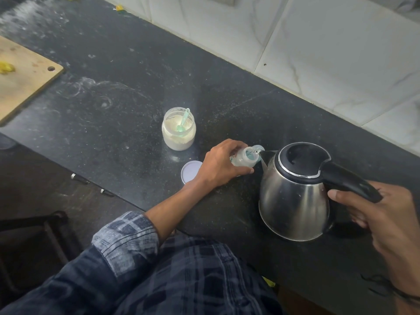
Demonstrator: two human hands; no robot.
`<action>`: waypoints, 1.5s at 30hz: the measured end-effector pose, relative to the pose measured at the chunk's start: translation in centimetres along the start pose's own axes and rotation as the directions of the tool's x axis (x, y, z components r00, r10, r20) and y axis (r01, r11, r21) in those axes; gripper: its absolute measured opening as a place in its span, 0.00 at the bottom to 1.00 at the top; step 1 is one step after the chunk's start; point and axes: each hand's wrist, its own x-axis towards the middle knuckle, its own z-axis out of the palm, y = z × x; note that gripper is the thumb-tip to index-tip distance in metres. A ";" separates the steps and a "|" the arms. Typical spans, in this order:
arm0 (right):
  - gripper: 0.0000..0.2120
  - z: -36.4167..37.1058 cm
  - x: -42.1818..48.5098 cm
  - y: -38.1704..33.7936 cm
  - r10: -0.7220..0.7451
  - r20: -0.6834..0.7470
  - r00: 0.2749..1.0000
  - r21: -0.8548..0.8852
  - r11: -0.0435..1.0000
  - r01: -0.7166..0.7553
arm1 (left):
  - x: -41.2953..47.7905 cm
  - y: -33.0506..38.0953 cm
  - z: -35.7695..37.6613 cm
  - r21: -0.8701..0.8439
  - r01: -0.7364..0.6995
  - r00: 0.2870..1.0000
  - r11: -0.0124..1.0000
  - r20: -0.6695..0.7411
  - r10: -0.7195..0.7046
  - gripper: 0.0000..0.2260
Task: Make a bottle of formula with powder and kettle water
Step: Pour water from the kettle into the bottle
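- The bottle (244,158) is leaning toward the kettle (295,194) spout, low over the worktop (127,92).
- The left hand (223,163) is curling its fingers round the bottle.
- The right hand (386,214) is gripping the kettle handle tight and tipping it.
- The bottle mouth is small, so hot water could be missing it and burning the fingers.
- The jar (178,130) is standing open nearby, so splashes could be wetting the powder.

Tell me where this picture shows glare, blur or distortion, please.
Head view: pale glare on the counter at far left, soft highlights on the kettle steel; the bottle in the left hand looks slightly soft; the tilted camera makes the counter run diagonally.
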 end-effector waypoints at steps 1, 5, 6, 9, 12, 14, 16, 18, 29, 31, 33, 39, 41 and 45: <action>0.21 0.0 0.0 0.0 0.000 0.000 1.000 -0.002 1.000 0.000 | 0.0 0.0 0.0 0.000 -0.001 1.000 1.000 0.000 0.001 0.28; 0.20 -0.1 0.0 0.0 -0.001 0.008 1.000 -0.003 1.000 0.001 | 0.0 -0.1 0.0 0.001 -0.001 1.000 1.000 -0.004 0.001 0.28; 0.20 -0.1 0.0 0.0 0.002 0.008 1.000 -0.001 1.000 -0.002 | 0.0 -0.1 0.0 0.003 -0.001 1.000 1.000 -0.004 0.001 0.28; 0.19 -0.2 0.0 0.0 0.011 0.010 1.000 -0.004 1.000 -0.011 | 0.0 -0.1 -0.1 0.011 0.001 1.000 1.000 0.002 -0.001 0.28; 0.18 -0.2 0.1 0.0 0.014 0.011 1.000 -0.003 1.000 -0.014 | 0.0 -0.1 -0.1 0.014 0.000 1.000 1.000 -0.002 0.000 0.27; 0.18 -0.2 0.2 0.0 0.017 0.010 1.000 -0.002 1.000 -0.017 | 0.0 0.0 -0.1 0.018 0.001 1.000 1.000 -0.002 -0.001 0.27; 0.19 -0.2 0.2 0.0 0.019 0.011 1.000 -0.008 1.000 -0.019 | 0.0 0.0 -0.1 0.022 0.001 1.000 1.000 -0.007 -0.001 0.27; 0.19 -0.2 0.2 -0.1 0.022 0.012 1.000 -0.010 1.000 -0.021 | 0.0 0.0 -0.1 0.020 0.001 1.000 1.000 -0.009 -0.001 0.27; 0.19 -0.2 0.2 -0.1 0.029 0.019 0.999 -0.010 1.000 -0.029 | -0.1 -0.1 -0.2 0.008 0.013 1.000 1.000 -0.012 -0.013 0.27; 0.18 -0.2 0.3 -0.1 0.026 0.017 1.000 -0.011 1.000 -0.025 | -0.1 -0.1 -0.2 0.008 0.014 1.000 1.000 -0.010 -0.014 0.27; 0.18 -0.2 0.3 -0.1 0.023 0.018 1.000 -0.015 1.000 -0.023 | -0.1 -0.1 -0.2 0.005 0.015 1.000 1.000 -0.010 -0.015 0.27; 0.19 -0.1 0.3 -0.2 0.031 0.012 0.999 -0.016 0.999 -0.031 | 0.0 -0.2 -0.1 -0.002 0.015 1.000 1.000 -0.012 -0.015 0.26; 0.18 -0.1 0.4 -0.2 0.033 0.015 0.999 -0.017 0.999 -0.033 | 0.0 -0.2 -0.1 -0.003 0.014 1.000 1.000 -0.013 -0.014 0.27; 0.19 -0.1 0.4 -0.3 0.038 0.017 0.999 -0.013 0.999 -0.038 | 0.0 -0.2 -0.1 -0.003 0.015 1.000 1.000 -0.010 -0.015 0.27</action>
